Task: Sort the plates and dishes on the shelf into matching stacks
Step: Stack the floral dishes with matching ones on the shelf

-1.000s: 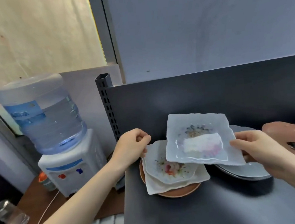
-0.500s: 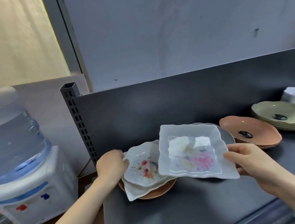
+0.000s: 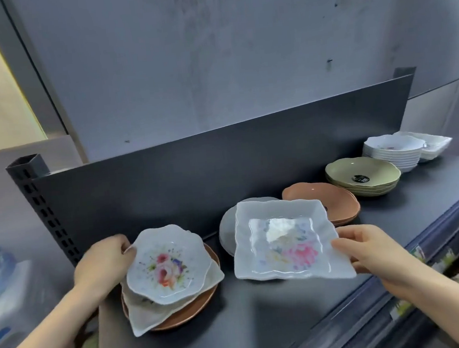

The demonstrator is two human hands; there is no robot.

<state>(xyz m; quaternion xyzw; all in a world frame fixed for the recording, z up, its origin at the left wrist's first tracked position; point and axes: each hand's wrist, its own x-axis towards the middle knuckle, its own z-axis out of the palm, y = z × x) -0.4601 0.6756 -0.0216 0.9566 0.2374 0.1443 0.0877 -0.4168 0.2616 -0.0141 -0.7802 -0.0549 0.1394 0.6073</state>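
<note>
Dark matte metal shelf (image 3: pixel 263 323) runs below a grey wall. On it my left hand (image 3: pixel 103 264) pinches the wavy rim of a small floral dish (image 3: pixel 167 265) that tops a mixed pile: a white square dish (image 3: pixel 151 314) lies askew on a round brown plate (image 3: pixel 195 307). My right hand (image 3: pixel 368 250) grips one edge of a glossy square plate (image 3: pixel 281 241) with a rippled rim, held above the shelf in front of grey round plates (image 3: pixel 226 229). Gripped at one edge, so slick a glaze could slip and chip, and the crooked pile might slide if I tug. Farther right sit terracotta plates (image 3: pixel 325 198), a green stack (image 3: pixel 361 174) and white bowls (image 3: pixel 390 154).
</note>
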